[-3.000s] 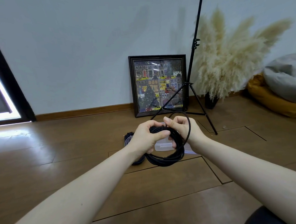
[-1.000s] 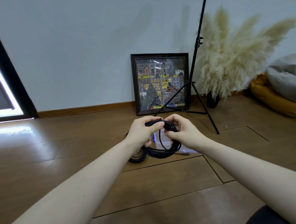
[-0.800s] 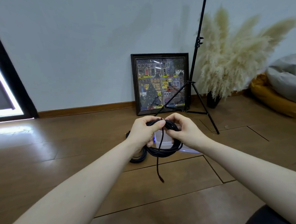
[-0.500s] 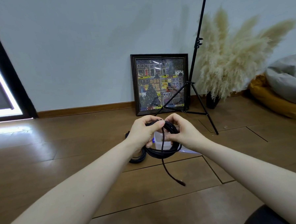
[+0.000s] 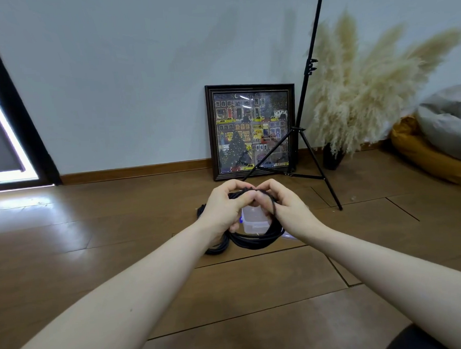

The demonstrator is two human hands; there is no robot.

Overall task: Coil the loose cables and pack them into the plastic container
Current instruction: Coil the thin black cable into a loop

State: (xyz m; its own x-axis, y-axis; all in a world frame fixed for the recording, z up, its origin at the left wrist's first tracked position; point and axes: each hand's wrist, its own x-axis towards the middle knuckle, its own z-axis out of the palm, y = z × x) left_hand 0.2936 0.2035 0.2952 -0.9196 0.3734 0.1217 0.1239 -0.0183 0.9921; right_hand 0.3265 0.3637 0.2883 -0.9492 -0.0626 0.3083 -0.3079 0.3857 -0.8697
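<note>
While black cable coil [image 5: 255,239] hangs just above plastic container [image 5: 254,221], finishing wrap at top of bundle. Left hand [image 5: 227,209] and right hand [image 5: 284,207] raised over container, knuckles touching, fingers curled round top strands. Next, likely: secure loose end (not visible now), lower coil into container. Second cable bundle [image 5: 214,248] on floor left of container.

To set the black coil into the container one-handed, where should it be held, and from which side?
Probably at the top of the black coil, where both hands, left hand and right hand, already pinch the bunched loops. Gripping from above lets the loops hang toward the plastic container.
</note>
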